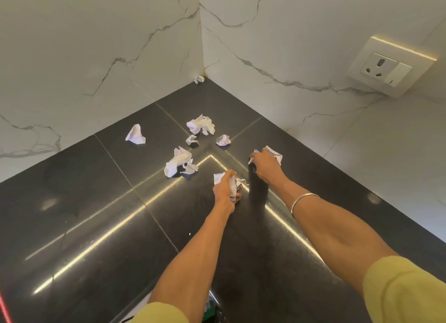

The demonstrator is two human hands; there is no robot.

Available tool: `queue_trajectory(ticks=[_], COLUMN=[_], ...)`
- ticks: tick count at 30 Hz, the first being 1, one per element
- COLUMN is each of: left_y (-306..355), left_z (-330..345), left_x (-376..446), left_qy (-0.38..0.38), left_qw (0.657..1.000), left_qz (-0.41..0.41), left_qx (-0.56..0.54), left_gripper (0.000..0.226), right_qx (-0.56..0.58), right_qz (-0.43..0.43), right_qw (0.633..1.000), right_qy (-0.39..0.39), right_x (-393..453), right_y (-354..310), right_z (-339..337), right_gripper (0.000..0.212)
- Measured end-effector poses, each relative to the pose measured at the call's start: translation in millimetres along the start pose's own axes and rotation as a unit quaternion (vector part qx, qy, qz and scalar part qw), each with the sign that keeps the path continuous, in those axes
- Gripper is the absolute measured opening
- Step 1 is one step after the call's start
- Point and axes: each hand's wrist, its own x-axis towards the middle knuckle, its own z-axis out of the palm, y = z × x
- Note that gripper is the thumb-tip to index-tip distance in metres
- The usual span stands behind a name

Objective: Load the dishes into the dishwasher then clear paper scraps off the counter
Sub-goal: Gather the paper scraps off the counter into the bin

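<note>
Crumpled white paper scraps lie on a black counter [84, 214] in a corner. My left hand [225, 189] grips a wad of paper [233, 181] just above the counter. My right hand [265, 164] holds another crumpled scrap [275, 153] farther back and to the right. Loose scraps stay on the counter: a large one [178, 163] left of my left hand, a folded one [135, 134] farther left, a bigger wad [200, 124] behind, two small balls [191, 139] [223, 139], and a tiny ball [199, 79] deep in the corner.
White marble walls [96, 44] close the counter at the back and right. A wall socket with switch [388, 67] sits on the right wall. Bright light strips reflect on the glossy counter. A bangle [301, 202] circles my right wrist.
</note>
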Motion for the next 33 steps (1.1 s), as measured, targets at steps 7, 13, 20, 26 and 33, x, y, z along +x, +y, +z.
queue_trajectory(ticks=[7,13,20,26,33], left_y=[-0.3,-3.3,-15.3,-30.4,-30.9], left_z=[0.7,-3.3,-10.2,-13.1,-18.8], left_x=[0.6,-6.8,-18.0,-28.3,-39.3], left_qy=[0.0,-0.026,-0.055,-0.017,-0.054], left_qw=[1.0,0.999,0.997,1.0,0.997], left_qz=[0.003,0.005,0.01,0.021,0.004], left_qx=[0.013,0.02,0.059,0.013,-0.058], left_gripper=[0.024,0.015,0.012,0.022,0.024], right_qx=[0.087,0.218,0.368,0.358,0.3], right_qz=[0.026,0.063,0.057,0.005,-0.014], right_qw=[0.996,0.974,0.927,0.93,0.951], right_qy=[0.026,0.008,-0.044,-0.086,-0.079], right_x=[-28.2,-47.2,-66.3,-88.3,-110.7], right_y=[4.5,2.7,-19.0,-43.3,-57.6], right_z=[0.2,-23.4,-46.9,-47.3,-41.5], right_gripper=[0.015,0.018,0.019,0.019,0.024])
